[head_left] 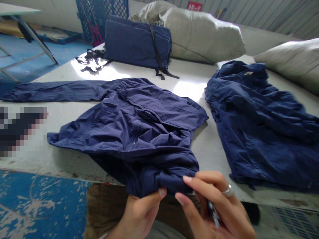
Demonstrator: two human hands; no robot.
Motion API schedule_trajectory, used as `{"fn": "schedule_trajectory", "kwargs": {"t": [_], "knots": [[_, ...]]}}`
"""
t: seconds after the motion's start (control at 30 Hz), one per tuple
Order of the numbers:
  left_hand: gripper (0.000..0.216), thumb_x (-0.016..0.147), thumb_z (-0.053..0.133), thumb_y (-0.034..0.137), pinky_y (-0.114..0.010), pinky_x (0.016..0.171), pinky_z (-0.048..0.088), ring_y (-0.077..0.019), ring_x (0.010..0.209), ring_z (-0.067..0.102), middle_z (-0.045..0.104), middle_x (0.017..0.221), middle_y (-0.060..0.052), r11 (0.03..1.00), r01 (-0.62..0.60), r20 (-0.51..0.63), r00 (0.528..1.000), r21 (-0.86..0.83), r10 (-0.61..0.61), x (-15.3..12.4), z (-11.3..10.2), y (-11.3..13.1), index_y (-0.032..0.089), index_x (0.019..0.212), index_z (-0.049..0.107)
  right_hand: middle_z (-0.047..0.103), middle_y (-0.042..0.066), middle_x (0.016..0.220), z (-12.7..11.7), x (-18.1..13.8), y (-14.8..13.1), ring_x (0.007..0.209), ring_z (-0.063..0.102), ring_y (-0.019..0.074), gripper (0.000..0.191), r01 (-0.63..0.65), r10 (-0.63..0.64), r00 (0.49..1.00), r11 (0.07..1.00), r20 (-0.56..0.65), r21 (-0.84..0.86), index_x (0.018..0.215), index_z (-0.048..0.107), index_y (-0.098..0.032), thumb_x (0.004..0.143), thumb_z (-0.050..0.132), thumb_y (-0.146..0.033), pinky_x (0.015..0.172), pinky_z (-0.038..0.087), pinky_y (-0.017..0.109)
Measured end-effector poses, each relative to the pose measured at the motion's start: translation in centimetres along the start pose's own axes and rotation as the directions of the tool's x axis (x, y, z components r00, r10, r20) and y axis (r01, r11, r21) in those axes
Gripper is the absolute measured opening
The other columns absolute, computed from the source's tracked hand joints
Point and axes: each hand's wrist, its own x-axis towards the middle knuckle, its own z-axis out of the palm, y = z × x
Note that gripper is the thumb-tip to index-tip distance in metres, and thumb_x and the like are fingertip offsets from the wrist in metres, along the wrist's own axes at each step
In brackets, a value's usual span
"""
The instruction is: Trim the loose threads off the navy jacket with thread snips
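At the front edge of the table, the left hand [138, 212] is closed on a fold of a dark blue jacket [132, 132], with the thumb on top. The right hand [214, 209] is half closed. Its first finger presses on the same fold, and its other fingers curl around a thin blue thing [213, 214]. That thing is too small to tell what it is. A ring [228, 191] sits on one finger of that hand.

The jacket lies crumpled on the white table [62, 114], and its end hangs over the edge by the hands. One long sleeve [54, 91] goes out to the left, and a zip [134, 141] shows near the middle. Just to the right lies a second blue jacket [256, 126], all in folds. Farther back is a rolled blue bundle [137, 41] with black straps [159, 56], and big pale sacks [201, 33] lie along the back of the table. A dark blurred patch [20, 131] sits at the left.

Below the table, the blue floor [37, 205] has white paint marks. Far behind stand a blue crate [102, 16] and a grey metal wall [261, 13] with a red sign [194, 5].
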Motion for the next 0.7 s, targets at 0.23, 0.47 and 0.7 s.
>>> {"fn": "schedule_trajectory", "kwargs": {"t": [0.23,0.47,0.7], "knots": [[0.053,0.063,0.096,0.018,-0.049,0.111,0.058,-0.0358,0.113,0.076,0.084,0.107,-0.009,1.000,-0.015,0.069,0.997,-0.018,0.017,0.1,1.7,0.7,0.022,0.114,0.082,0.069,0.001,0.085,-0.2,0.8,1.0,0.067,0.069,0.0120,0.025,0.089,-0.092,0.991,0.995,0.092,0.035,0.102,0.077,-0.020,0.086,0.071,0.000,0.061,0.055,0.025],[0.054,0.057,0.097,0.020,-0.049,0.106,0.061,-0.0360,0.109,0.078,0.084,0.103,-0.009,0.999,-0.051,0.024,0.998,0.004,0.051,1.0,2.8,1.4,0.020,0.109,0.081,0.067,0.001,0.085,-0.8,0.2,1.4,0.073,0.066,0.0134,0.022,-0.020,0.012,0.996,0.996,0.084,0.091,0.098,0.075,-0.022,0.088,0.070,-0.003,0.065,0.052,0.026],[0.054,0.057,0.095,0.018,-0.047,0.106,0.061,-0.0361,0.109,0.078,0.084,0.101,-0.007,0.993,-0.103,0.082,0.992,0.063,0.098,2.4,4.1,2.8,0.020,0.109,0.080,0.061,-0.001,0.077,-0.6,0.9,1.0,0.065,0.058,0.0112,0.014,-0.095,0.093,0.995,0.987,0.023,0.128,0.089,0.071,-0.022,0.089,0.071,-0.008,0.056,0.044,0.024]]}}
